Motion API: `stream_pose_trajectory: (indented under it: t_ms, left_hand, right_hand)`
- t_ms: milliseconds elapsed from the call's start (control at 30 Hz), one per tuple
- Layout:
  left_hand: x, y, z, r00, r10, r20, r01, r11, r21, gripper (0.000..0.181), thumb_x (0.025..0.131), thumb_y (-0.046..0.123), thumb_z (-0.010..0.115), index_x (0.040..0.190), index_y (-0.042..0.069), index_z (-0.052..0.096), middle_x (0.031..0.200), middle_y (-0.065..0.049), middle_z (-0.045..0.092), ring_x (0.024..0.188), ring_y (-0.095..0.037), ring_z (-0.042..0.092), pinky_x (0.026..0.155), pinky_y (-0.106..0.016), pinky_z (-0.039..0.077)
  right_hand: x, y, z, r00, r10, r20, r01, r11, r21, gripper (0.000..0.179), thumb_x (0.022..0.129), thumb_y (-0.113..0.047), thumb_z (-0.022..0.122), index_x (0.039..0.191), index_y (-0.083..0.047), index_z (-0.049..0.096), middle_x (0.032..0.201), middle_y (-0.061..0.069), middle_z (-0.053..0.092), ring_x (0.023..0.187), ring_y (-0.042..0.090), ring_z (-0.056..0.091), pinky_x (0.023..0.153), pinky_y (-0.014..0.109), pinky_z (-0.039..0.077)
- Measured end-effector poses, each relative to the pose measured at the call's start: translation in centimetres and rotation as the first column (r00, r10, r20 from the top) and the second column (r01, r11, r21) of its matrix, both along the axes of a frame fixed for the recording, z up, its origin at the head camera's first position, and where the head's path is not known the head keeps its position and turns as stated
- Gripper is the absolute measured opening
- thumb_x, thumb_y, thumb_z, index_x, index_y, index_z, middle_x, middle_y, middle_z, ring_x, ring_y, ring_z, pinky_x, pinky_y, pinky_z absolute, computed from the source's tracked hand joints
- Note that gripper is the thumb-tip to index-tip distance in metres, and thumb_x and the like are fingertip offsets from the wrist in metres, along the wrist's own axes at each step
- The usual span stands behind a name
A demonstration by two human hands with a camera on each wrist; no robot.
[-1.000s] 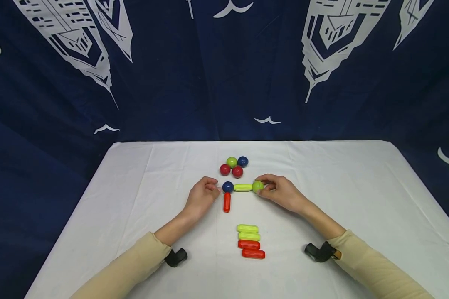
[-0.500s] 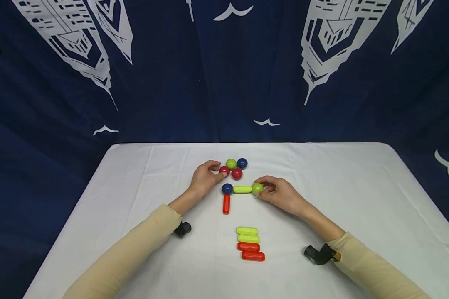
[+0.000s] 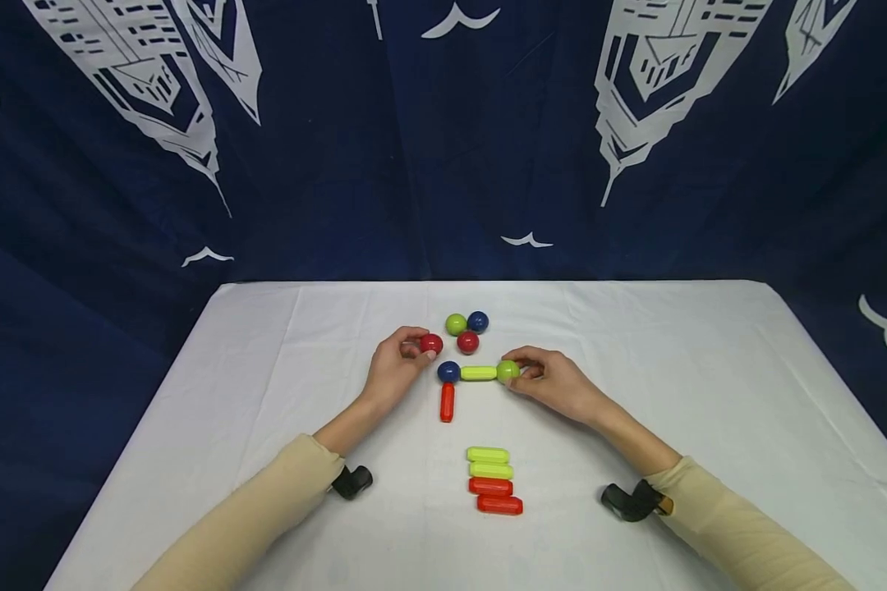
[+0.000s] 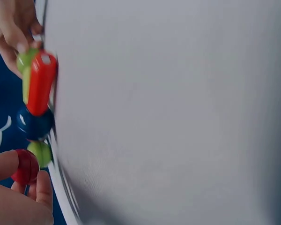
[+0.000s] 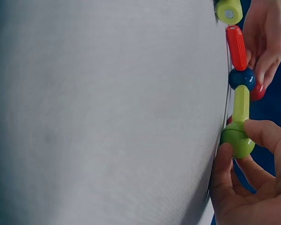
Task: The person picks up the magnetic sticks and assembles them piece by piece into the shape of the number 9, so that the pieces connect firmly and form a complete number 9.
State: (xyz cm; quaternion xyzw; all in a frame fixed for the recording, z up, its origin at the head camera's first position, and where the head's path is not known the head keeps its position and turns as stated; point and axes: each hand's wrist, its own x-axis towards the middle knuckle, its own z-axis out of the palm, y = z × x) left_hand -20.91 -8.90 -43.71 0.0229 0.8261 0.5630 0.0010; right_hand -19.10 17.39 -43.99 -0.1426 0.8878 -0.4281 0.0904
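Note:
Between thumb and fingers my left hand pinches a red ball, just up and left of a blue ball. My right hand pinches a green ball at the right end of a joined piece. That piece runs from the green ball through a yellow-green rod to the blue ball, and a red rod extends from the blue ball toward the front. In the right wrist view, thumb and fingertips lie around the green ball. The left wrist view shows the red ball in the left fingers.
Behind the joined piece lie another green ball, a blue ball and a red ball. Nearer the front, two yellow-green rods and two red rods lie side by side on the white tablecloth.
My left hand went up to the ball group, took hold of a red ball and drew it slightly left and toward the front. The right hand stays on the green ball.

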Motion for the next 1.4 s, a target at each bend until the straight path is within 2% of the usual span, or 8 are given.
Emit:
stream_pose_trajectory:
  t_ms: [133,300,533,667,833,1067,1200,1400]
  left_hand:
    - [2.1,-0.8,0.2,1.000,-0.022,0.007,0.022,0.999,0.034,0.032,0.086,0.001,0.071,0.118,0.003,0.065,0.087,-0.007,0.061,0.080,-0.020,0.056,0.067,-0.024,0.046]
    - [4.7,-1.7,0.2,0.993,-0.113,0.044,0.111,0.993,0.026,0.033,0.086,0.000,0.072,0.118,0.004,0.064,0.091,-0.007,0.062,0.081,-0.021,0.059,0.069,-0.025,0.050]
    - [7.1,-2.2,-0.3,0.957,-0.282,0.074,0.286,0.957,-0.056,0.029,0.086,0.002,0.072,0.114,0.003,0.064,0.096,-0.004,0.064,0.088,-0.018,0.059,0.076,-0.026,0.051]
    - [7.7,-2.1,-0.4,0.935,-0.346,0.080,0.353,0.932,-0.088,0.027,0.085,0.004,0.074,0.112,0.004,0.065,0.097,-0.002,0.064,0.088,-0.018,0.057,0.076,-0.026,0.051]
    - [8.1,-1.8,-0.5,0.933,-0.350,0.089,0.357,0.930,-0.086,0.028,0.086,0.005,0.074,0.112,0.004,0.065,0.097,-0.001,0.062,0.087,-0.019,0.056,0.075,-0.025,0.050]
    - [8.3,-1.6,-0.6,0.937,-0.336,0.099,0.343,0.937,-0.062,0.029,0.086,0.003,0.073,0.113,0.004,0.065,0.097,-0.001,0.062,0.086,-0.018,0.054,0.074,-0.025,0.049]
    - [8.5,-1.6,-0.7,0.941,-0.324,0.099,0.331,0.942,-0.062,0.029,0.086,0.003,0.073,0.114,0.005,0.065,0.097,-0.001,0.062,0.086,-0.018,0.054,0.073,-0.025,0.049]
    - [8.6,-1.6,-0.7,0.940,-0.330,0.083,0.335,0.941,-0.049,0.028,0.086,0.002,0.072,0.113,0.005,0.065,0.095,-0.002,0.061,0.086,-0.018,0.054,0.072,-0.024,0.048]
  right_hand:
    - [-0.1,0.1,0.1,1.000,-0.003,0.003,0.003,1.000,0.000,0.034,0.088,-0.010,0.071,0.121,-0.007,0.065,0.103,0.004,0.066,0.084,0.018,0.059,0.077,0.035,0.049]
    - [-0.2,0.2,0.2,1.000,-0.001,0.007,0.001,1.000,0.005,0.033,0.089,-0.010,0.070,0.122,-0.006,0.065,0.104,0.005,0.066,0.084,0.019,0.059,0.078,0.034,0.050]
    - [-0.2,0.2,0.4,1.000,0.003,0.007,-0.003,1.000,0.008,0.034,0.089,-0.010,0.070,0.122,-0.005,0.065,0.106,0.006,0.066,0.087,0.020,0.059,0.080,0.035,0.050]
    - [-0.3,0.1,0.4,1.000,0.001,0.011,-0.001,1.000,0.007,0.034,0.089,-0.010,0.070,0.122,-0.006,0.065,0.107,0.006,0.066,0.087,0.021,0.058,0.080,0.035,0.050]
    - [-0.2,0.1,0.3,1.000,0.005,0.000,-0.005,1.000,0.019,0.038,0.089,-0.011,0.070,0.126,-0.007,0.064,0.110,0.006,0.064,0.086,0.019,0.058,0.078,0.033,0.049]
    - [1.3,-0.7,1.4,0.978,-0.011,-0.207,0.018,0.999,0.028,0.038,0.087,-0.006,0.072,0.124,-0.006,0.065,0.107,0.005,0.061,0.080,0.015,0.056,0.070,0.029,0.050]
    - [2.4,-2.3,2.0,0.971,0.047,-0.235,-0.047,0.999,0.005,0.030,0.089,-0.008,0.071,0.119,-0.010,0.068,0.101,-0.001,0.063,0.080,0.013,0.057,0.070,0.027,0.051]
    - [3.1,-5.0,1.5,0.968,0.197,-0.155,-0.198,0.980,0.012,0.029,0.092,-0.008,0.067,0.120,-0.012,0.068,0.103,-0.001,0.067,0.084,0.011,0.060,0.077,0.027,0.052]
